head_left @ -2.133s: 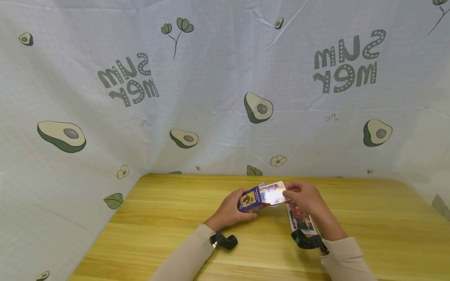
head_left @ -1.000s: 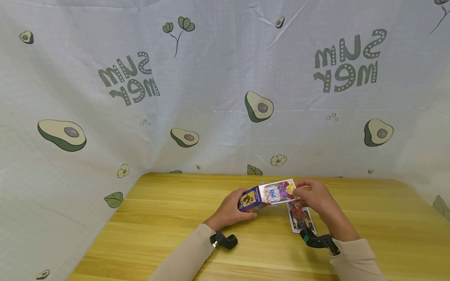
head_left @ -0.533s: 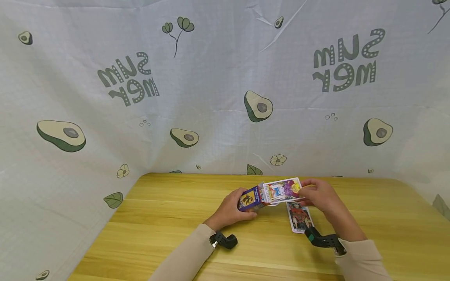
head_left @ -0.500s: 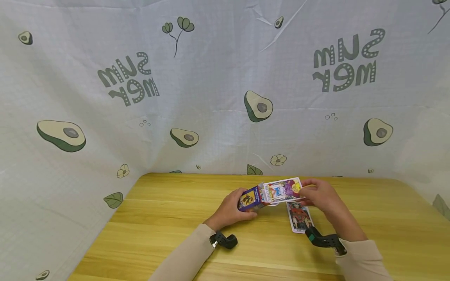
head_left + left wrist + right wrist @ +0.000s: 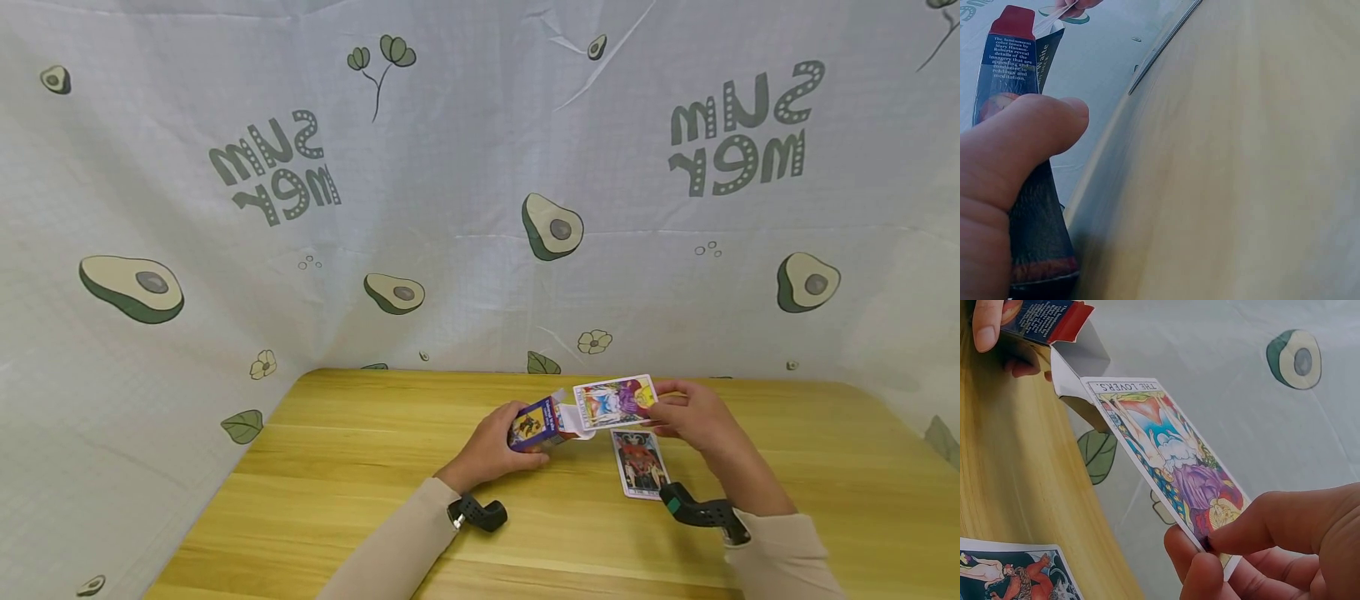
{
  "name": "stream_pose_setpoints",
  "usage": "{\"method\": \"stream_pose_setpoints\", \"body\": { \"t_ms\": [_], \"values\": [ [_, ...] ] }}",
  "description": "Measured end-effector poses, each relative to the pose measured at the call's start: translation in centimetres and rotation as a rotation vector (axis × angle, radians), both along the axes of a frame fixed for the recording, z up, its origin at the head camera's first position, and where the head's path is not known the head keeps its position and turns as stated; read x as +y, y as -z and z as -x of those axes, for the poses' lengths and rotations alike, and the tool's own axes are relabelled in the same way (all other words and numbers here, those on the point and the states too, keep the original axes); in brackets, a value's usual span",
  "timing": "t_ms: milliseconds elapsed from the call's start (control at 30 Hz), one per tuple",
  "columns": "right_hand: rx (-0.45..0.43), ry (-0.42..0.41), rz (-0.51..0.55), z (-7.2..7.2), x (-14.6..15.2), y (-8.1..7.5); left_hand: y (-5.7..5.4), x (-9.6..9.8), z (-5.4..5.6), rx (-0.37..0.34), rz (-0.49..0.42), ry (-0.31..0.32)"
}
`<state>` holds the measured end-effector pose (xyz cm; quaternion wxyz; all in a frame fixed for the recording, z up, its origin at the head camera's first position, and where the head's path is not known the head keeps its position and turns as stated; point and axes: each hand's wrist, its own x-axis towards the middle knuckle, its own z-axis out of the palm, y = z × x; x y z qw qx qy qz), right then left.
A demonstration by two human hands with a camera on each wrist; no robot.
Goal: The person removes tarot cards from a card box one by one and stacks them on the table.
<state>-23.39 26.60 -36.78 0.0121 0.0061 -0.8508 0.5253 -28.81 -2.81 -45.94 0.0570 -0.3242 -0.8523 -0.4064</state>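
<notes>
My left hand [image 5: 487, 450] grips a purple-blue tarot card box [image 5: 534, 423], its flap end open and pointing right. In the left wrist view the thumb [image 5: 1035, 137] presses across the printed side of the box [image 5: 1010, 69]. Between thumb and fingers my right hand [image 5: 697, 414] pinches a tarot card [image 5: 615, 402] by its far short end. "THE LOVERS" is printed on this card [image 5: 1172, 456] in the right wrist view, and its other end is beside the box's white flaps. Another tarot card [image 5: 640, 464], showing a red horned figure, lies face up below the right hand.
The wooden table [image 5: 360, 467] runs back to a pale curtain [image 5: 450, 167] printed with avocados. Black wrist cameras are strapped to both wrists, the right one [image 5: 697, 508] overlapping the lying card's corner in the head view.
My right hand has drawn the Lovers card rightward out of the box, and its whole face now shows apart from the opening. The left hand and box have stayed in place.
</notes>
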Motion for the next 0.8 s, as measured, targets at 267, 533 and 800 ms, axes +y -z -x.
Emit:
{"method": "stream_pose_setpoints", "body": {
  "t_ms": [267, 533, 800],
  "values": [
    [-0.003, 0.021, -0.02, 0.2, 0.4, 0.1, 0.0, 0.0, 0.0, -0.007, -0.004, -0.001],
    [-0.005, 0.026, -0.019, 0.3, 0.5, 0.1, -0.2, 0.1, 0.0, -0.009, 0.004, -0.008],
    [-0.009, 0.049, -0.039, 0.4, 1.1, 0.2, -0.1, 0.0, -0.1, -0.007, 0.0, -0.006]
  ]
}}
